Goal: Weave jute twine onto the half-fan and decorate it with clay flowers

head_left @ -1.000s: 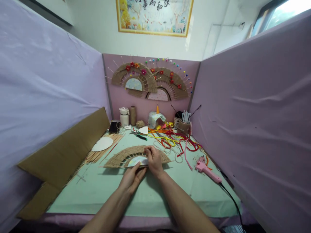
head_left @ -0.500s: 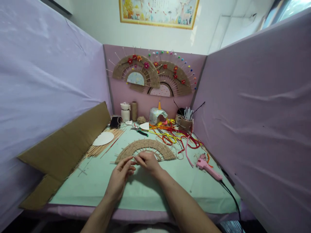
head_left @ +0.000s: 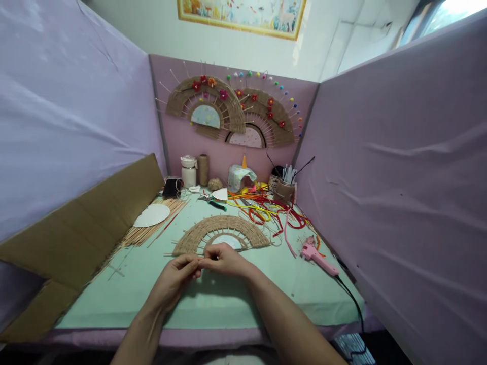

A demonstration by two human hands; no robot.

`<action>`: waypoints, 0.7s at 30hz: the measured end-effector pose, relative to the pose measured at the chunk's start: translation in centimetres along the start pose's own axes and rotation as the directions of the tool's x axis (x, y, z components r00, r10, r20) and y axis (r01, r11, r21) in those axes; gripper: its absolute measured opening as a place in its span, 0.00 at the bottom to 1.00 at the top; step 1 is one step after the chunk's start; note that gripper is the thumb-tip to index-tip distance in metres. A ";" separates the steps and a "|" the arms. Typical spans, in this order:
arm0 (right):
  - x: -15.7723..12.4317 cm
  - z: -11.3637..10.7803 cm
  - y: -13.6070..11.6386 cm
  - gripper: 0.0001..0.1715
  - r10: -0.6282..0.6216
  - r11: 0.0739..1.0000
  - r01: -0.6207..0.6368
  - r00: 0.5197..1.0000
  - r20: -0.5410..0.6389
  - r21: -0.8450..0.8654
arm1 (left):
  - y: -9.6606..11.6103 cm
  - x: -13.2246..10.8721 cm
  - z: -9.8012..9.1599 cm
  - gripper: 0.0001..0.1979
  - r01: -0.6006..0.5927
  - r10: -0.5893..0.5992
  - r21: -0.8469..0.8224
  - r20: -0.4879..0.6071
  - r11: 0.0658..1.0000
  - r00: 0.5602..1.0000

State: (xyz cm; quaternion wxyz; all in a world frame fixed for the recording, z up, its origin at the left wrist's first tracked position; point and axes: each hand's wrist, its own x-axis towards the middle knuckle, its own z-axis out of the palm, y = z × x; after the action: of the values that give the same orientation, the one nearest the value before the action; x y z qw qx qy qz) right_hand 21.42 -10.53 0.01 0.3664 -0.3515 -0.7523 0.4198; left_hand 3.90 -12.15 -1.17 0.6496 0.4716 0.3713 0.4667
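Observation:
A half-round woven jute fan (head_left: pixel 220 229) with thin stick ribs lies flat on the green table (head_left: pixel 213 299). A pale paper half-disc (head_left: pixel 227 240) sits in its inner arch. My left hand (head_left: pixel 175 279) and my right hand (head_left: pixel 224 259) meet at the fan's near straight edge. Both have fingers pinched together where their fingertips touch, on something too small to make out.
A pink glue gun (head_left: pixel 317 257) with a black cord lies at the right. Red, orange and yellow strips (head_left: pixel 270 213) tangle behind the fan. Bamboo sticks (head_left: pixel 152 230), a white paper piece (head_left: pixel 151 215) and cardboard (head_left: pixel 79 223) lie left. Two finished fans (head_left: pixel 232 111) hang on the back wall.
The fan was laid down flat a little farther from me. Both hands drew back from its middle to its near edge and pinched together. The view tilted down.

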 end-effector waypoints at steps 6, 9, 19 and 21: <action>0.3 0.0 0.1 0.20 0.038 0.988 -0.026 0.996 -0.080 0.151 | -0.3 -0.3 0.7 0.10 -0.261 0.271 0.125 -0.065 0.957 0.961; 0.5 0.2 0.7 0.16 0.034 0.994 -0.021 0.992 -0.123 0.107 | -0.2 -0.4 0.9 0.09 -0.272 0.296 0.194 -0.106 0.942 0.949; 0.7 0.8 1.4 0.09 0.086 0.994 -0.081 0.993 -0.076 0.072 | -0.4 -0.8 0.8 0.12 -0.289 0.313 0.233 -0.071 0.928 0.947; 0.7 0.8 1.1 0.09 0.086 0.996 -0.083 0.993 -0.084 0.037 | -0.8 -0.6 0.8 0.12 -0.320 0.355 0.270 -0.091 0.908 0.930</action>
State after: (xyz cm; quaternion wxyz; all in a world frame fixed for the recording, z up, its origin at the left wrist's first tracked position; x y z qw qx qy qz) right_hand 20.62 -9.82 -1.11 0.3857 -0.3946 -0.7134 0.4320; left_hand 4.65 -13.00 -1.65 0.4669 0.5734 0.3839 0.5530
